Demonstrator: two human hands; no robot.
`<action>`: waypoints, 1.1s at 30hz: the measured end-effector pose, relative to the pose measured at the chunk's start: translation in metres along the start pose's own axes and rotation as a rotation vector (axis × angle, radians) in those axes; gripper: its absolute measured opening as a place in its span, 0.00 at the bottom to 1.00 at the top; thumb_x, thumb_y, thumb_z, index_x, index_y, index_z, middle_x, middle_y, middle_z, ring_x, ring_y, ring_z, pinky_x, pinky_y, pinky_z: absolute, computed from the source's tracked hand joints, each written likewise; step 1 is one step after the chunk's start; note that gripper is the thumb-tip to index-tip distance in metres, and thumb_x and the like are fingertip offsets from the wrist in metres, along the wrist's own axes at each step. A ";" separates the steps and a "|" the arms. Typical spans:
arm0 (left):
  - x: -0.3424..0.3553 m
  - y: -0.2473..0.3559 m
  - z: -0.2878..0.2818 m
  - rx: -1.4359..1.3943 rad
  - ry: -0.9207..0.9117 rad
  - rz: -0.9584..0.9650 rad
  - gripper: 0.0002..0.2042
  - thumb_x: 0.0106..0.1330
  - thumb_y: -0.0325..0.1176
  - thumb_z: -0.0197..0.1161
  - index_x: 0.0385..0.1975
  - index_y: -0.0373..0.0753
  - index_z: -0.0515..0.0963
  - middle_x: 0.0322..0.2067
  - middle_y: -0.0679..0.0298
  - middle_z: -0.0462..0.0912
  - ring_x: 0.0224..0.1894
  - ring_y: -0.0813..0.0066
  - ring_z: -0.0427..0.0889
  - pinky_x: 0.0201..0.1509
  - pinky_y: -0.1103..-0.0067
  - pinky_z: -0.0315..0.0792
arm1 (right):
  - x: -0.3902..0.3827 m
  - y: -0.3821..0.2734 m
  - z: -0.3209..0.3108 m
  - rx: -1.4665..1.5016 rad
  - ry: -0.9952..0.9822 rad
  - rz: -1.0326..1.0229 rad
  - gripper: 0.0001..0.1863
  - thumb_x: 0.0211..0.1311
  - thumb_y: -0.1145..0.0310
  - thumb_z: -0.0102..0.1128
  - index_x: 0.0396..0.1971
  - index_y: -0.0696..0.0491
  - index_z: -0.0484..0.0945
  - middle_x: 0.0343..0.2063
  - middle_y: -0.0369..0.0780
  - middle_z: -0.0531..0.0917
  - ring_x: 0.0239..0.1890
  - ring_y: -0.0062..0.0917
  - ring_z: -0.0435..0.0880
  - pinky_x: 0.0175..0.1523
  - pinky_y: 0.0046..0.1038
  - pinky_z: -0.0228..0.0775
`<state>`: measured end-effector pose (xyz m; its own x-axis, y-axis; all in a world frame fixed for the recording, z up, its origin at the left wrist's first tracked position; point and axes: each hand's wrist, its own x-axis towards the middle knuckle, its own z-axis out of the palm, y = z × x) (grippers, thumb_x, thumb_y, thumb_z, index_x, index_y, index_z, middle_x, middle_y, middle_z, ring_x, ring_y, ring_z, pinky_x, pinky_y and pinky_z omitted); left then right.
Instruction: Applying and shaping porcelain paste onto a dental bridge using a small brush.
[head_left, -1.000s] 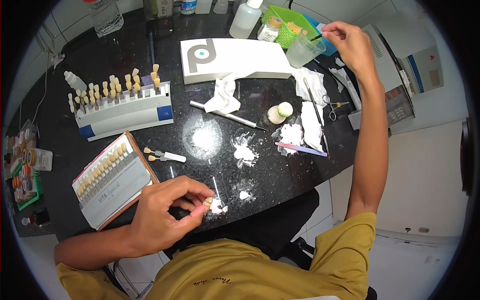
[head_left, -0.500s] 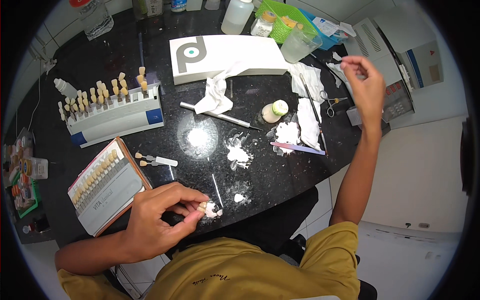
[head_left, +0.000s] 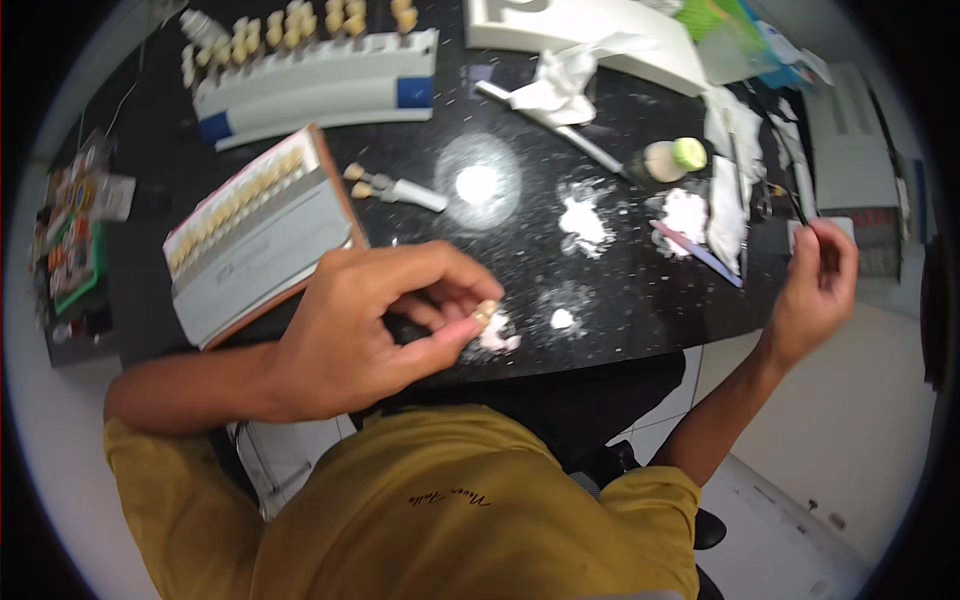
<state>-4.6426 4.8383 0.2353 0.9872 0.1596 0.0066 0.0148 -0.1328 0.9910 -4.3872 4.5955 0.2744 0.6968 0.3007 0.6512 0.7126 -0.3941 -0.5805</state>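
Between the thumb and fingers of my left hand (head_left: 370, 325) is a small tooth-coloured dental crown piece (head_left: 486, 313), possibly joined units. White powder (head_left: 497, 336) lies on the black counter just under it. At the right, my right hand (head_left: 822, 285) is raised with its fingers pinched on a thin dark tool (head_left: 797, 200); its tip kind is blurred. Left of that hand are a purple-pink spatula (head_left: 700, 255) across a powder heap (head_left: 684, 212), a brush (head_left: 741, 180) on white tissue (head_left: 727, 205), and a small jar with a green lid (head_left: 688, 153).
Two tooth shade guides, one upright (head_left: 320, 85) and one in a booklet (head_left: 265, 235), stand at the left. Loose shade tabs (head_left: 395, 188), a metal handpiece (head_left: 590, 147), crumpled tissue (head_left: 555, 85) and a white box (head_left: 600, 45) lie beyond. The counter's near edge runs before me.
The view has shifted, so the counter things appear farther right and up. My right hand has come down nearer and now pinches a thin dark tool. My left hand still holds the crown piece.
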 end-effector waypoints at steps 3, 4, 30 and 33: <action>-0.005 -0.009 -0.002 0.018 0.021 0.017 0.10 0.59 0.18 0.62 0.41 0.29 0.79 0.37 0.58 0.82 0.36 0.81 0.81 0.39 0.88 0.79 | -0.058 -0.043 0.025 0.287 -0.065 -0.017 0.05 0.59 0.77 0.59 0.35 0.60 0.79 0.30 0.39 0.79 0.28 0.19 0.75 0.32 0.17 0.64; -0.006 -0.009 -0.002 0.021 0.029 0.003 0.10 0.59 0.18 0.62 0.41 0.29 0.79 0.37 0.58 0.82 0.36 0.81 0.81 0.39 0.88 0.79 | -0.076 -0.054 0.032 0.310 -0.098 -0.051 0.05 0.57 0.77 0.60 0.34 0.60 0.79 0.29 0.39 0.79 0.27 0.20 0.75 0.31 0.18 0.65; -0.005 -0.011 -0.001 0.047 0.039 0.083 0.12 0.56 0.17 0.64 0.41 0.29 0.79 0.34 0.57 0.83 0.34 0.79 0.83 0.37 0.86 0.80 | -0.110 -0.091 0.076 0.426 -0.377 -0.250 0.14 0.34 0.84 0.68 0.27 0.57 0.82 0.21 0.38 0.79 0.21 0.24 0.77 0.23 0.20 0.66; -0.006 -0.012 -0.001 0.053 0.039 0.083 0.12 0.56 0.17 0.64 0.41 0.29 0.79 0.34 0.57 0.83 0.34 0.79 0.83 0.36 0.87 0.80 | -0.110 -0.090 0.076 0.435 -0.375 -0.254 0.13 0.34 0.84 0.68 0.26 0.57 0.82 0.20 0.38 0.79 0.20 0.23 0.77 0.23 0.20 0.66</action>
<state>-4.6486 4.8401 0.2239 0.9785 0.1833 0.0950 -0.0578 -0.1985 0.9784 -4.5219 4.6635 0.2178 0.4268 0.6540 0.6247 0.7727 0.0952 -0.6276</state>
